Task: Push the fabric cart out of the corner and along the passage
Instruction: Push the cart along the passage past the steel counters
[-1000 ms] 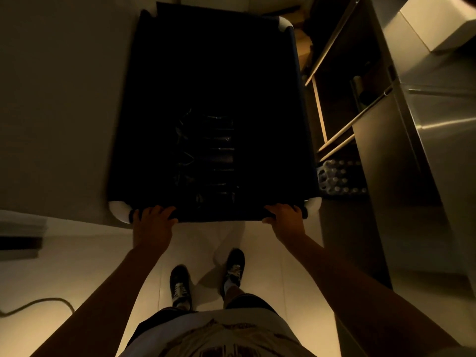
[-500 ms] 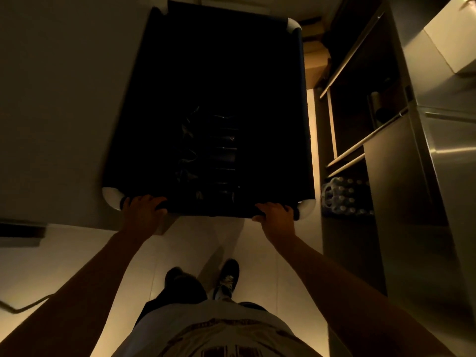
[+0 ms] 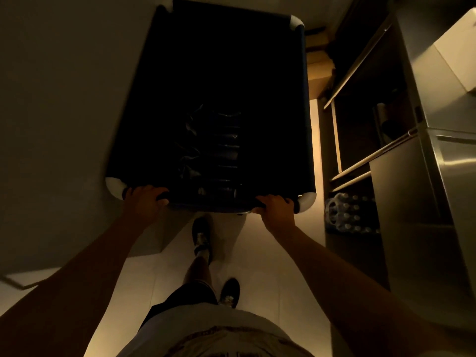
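Our left hand (image 3: 145, 202) and right hand (image 3: 277, 210) both gripped the near rim of the dark rectangular fabric cart (image 3: 219, 73), its long axis pointing straight away from us, left of the open metal shelving (image 3: 360, 163).

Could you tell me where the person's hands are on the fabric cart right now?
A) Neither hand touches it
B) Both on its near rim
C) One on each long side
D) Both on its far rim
B: the left hand and the right hand both grip the near rim of the fabric cart, just inside its white corners.
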